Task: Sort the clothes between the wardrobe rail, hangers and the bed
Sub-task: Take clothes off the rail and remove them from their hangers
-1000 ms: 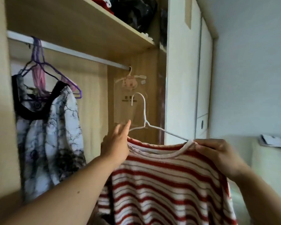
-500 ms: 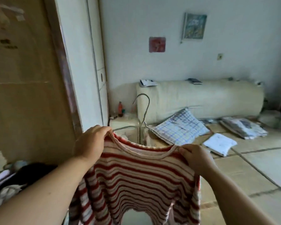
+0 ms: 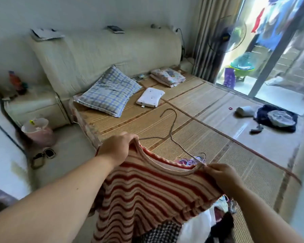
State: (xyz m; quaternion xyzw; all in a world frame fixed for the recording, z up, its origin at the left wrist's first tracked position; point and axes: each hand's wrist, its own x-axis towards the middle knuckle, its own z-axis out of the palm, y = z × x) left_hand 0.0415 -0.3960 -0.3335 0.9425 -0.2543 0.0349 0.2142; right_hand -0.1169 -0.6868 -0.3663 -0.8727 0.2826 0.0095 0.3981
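Over the bed [image 3: 200,106], at lower centre of the frame, a striped top [image 3: 147,190] on a wire hanger [image 3: 172,126] is being gripped at its shoulders by left hand [image 3: 116,148] and right hand [image 3: 221,174]; likely light, soft, limp

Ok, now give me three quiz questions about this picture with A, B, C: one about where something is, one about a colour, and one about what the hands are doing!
1. Where is the pillow?
A) on the bed, by the headboard
B) on the floor
C) in a wardrobe

2. What colour are the top's stripes?
A) blue and green
B) red and cream
C) black and yellow

3. What are the left hand and right hand doing?
A) both hanging loose
B) one holds a cup
C) both grip the top

Answers:
1 A, it lies just in front of the headboard.
2 B, red and cream bands cross it.
3 C, each hand holds one shoulder.
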